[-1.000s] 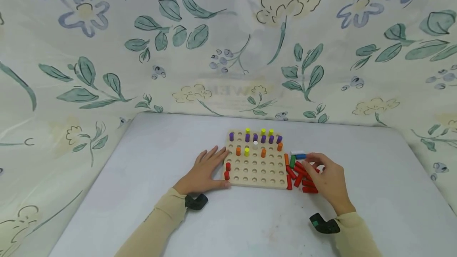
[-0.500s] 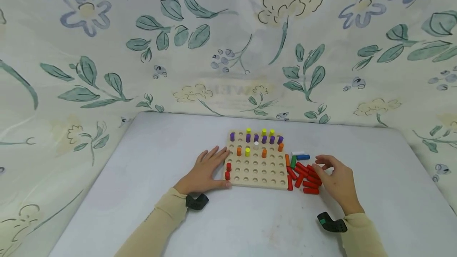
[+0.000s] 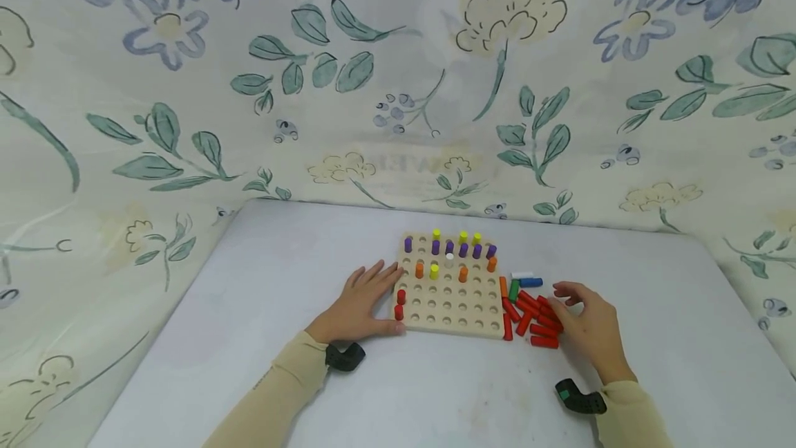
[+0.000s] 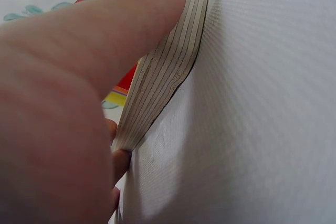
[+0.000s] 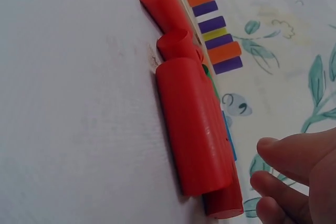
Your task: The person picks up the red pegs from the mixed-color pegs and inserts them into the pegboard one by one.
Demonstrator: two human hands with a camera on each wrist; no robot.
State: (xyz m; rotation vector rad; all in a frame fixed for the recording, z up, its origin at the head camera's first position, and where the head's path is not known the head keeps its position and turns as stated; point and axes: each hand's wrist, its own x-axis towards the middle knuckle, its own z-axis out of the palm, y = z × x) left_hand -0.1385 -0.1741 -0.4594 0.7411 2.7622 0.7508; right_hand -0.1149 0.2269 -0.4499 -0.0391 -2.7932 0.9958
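Observation:
A wooden pegboard point(image 3: 452, 330) lies on the table with purple, yellow, orange, red and white pegs standing in some holes. My left hand point(image 3: 358, 306) rests spread along its left side, fingers at the edge and thumb point(image 4: 152, 9) against the near corner. Two red pegs point(image 3: 399, 312) stand close to that hand. Right of the board lies a loose pile of red pegs point(image 3: 544, 341). Beside it my right hand point(image 3: 591, 323) hovers, thumb and fingers apart with nothing between them. In the right wrist view, its fingertips are just off a large-looking red peg point(image 5: 191, 129).
Behind the red pile lie a blue peg point(image 3: 531, 283), a green peg point(image 3: 514, 290) and a white peg point(image 3: 522, 275). One orange peg point(image 3: 504, 287) lies along the board's right edge. A floral cloth point(image 3: 398, 157) hangs behind the white table point(image 3: 311, 240).
My right hand has drawn back to the right from the blue peg and the red pile, leaving the blue peg in plain sight. The left hand stays on the board; the head view has tilted slightly.

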